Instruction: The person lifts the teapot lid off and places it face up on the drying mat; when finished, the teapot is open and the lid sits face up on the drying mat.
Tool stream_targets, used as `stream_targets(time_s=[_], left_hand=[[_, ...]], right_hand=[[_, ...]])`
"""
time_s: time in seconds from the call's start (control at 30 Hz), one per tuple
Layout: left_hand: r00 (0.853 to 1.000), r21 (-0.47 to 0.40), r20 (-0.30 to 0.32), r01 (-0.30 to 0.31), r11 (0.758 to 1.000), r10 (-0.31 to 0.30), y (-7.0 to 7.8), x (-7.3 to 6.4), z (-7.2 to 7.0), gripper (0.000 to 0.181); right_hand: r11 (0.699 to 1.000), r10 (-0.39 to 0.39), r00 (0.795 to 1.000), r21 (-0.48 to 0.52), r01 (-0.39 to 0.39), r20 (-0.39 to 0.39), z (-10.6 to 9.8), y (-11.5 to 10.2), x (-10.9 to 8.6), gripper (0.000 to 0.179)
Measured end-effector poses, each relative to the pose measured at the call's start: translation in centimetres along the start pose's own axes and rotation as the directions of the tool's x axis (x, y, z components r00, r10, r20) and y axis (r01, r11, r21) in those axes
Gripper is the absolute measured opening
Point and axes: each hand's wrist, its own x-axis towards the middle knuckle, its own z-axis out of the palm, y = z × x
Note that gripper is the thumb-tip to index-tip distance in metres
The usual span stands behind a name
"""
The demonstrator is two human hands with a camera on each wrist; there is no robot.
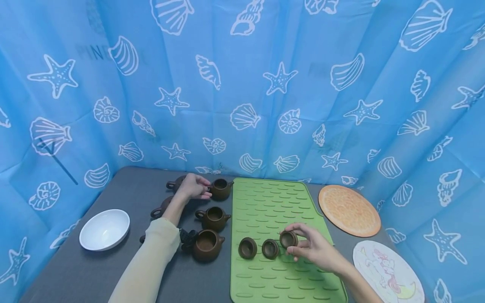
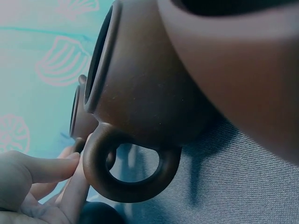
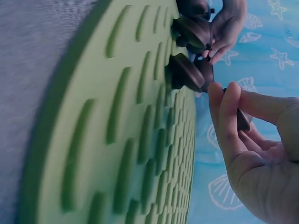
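Observation:
In the head view, my left hand (image 1: 194, 187) pinches the handle of the farthest brown teapot (image 1: 221, 191), which has no lid on. Two more lidless teapots, the middle one (image 1: 214, 219) and the nearest one (image 1: 206, 248), line up toward me; the middle one's looped handle (image 2: 128, 191) looms large in the left wrist view. My right hand (image 1: 316, 249) holds a small brown teapot lid (image 1: 289, 239), hollow side up, above the green mat (image 1: 280, 286). Left of it, a lid (image 1: 270, 249) and another lid (image 1: 247, 248) lie hollow side up and tilted on the mat.
Further dark teapots (image 1: 158, 212) stand left, partly hidden by my left arm. A white bowl (image 1: 104, 229) sits at the table's left side. Right of the mat lie an orange round mat (image 1: 348, 210) and a white round mat with a drawing (image 1: 390, 271). A blue curtain (image 1: 257, 92) hangs behind.

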Motion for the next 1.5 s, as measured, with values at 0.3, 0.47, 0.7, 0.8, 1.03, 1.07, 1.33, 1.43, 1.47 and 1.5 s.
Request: stream_targets(time_s=[0.3,0.47,0.7,0.8,1.03,1.07,1.33,1.43,1.47,1.5], left_hand=[[1.0,0.004,0.0,-0.003,1.0,0.003,0.0,0.1,-0.2,0.024],[1.0,0.013,0.005,-0.008,1.0,0.008,-0.1,0.0,-0.3,0.023],[1.0,0.017,-0.009,0.017,1.0,-0.017,-0.2,0.1,-0.3,0.024],[1.0,0.019,-0.007,0.019,1.0,-0.019,-0.2,0.1,-0.3,0.025],[1.0,0.022,0.001,0.017,1.0,-0.017,0.0,-0.3,-0.4,0.026],[1.0,0.024,0.004,0.015,1.0,-0.015,0.1,-0.3,-0.4,0.026],[1.0,0.032,0.013,0.013,0.999,-0.013,0.2,-0.4,-0.8,0.027],[1.0,0.036,0.01,0.011,0.999,-0.011,0.4,-0.5,-0.9,0.028],[1.0,0.038,0.011,0.009,0.999,-0.01,0.6,-0.5,-1.0,0.028],[1.0,0.042,0.012,0.01,0.999,-0.011,0.7,-0.6,-1.1,0.029]], right_hand=[[0.993,0.089,0.996,-0.078,-0.089,0.004,-0.2,1.7,-1.0,0.056],[0.987,0.083,0.996,-0.141,-0.077,0.036,-0.2,2.1,-1.0,0.052],[0.952,0.067,0.997,-0.303,-0.053,0.036,-0.1,2.1,-0.8,0.053],[0.937,0.059,0.998,-0.346,-0.044,0.032,0.0,2.1,-0.7,0.053],[0.912,0.021,0.999,-0.41,-0.007,0.03,0.1,2.1,-0.8,0.056],[0.91,0.022,0.999,-0.414,-0.008,0.027,0.1,2.0,-0.8,0.056],[0.898,0.007,1.0,-0.44,-0.012,-0.014,-1.1,0.9,-0.6,0.057],[0.899,-0.013,0.999,-0.438,-0.004,-0.037,-1.4,0.5,-0.2,0.054],[0.901,-0.02,0.999,-0.435,0.0,-0.043,-1.4,0.3,0.1,0.053],[0.9,-0.027,0.999,-0.436,0.004,-0.047,-1.4,0.2,0.3,0.052]])
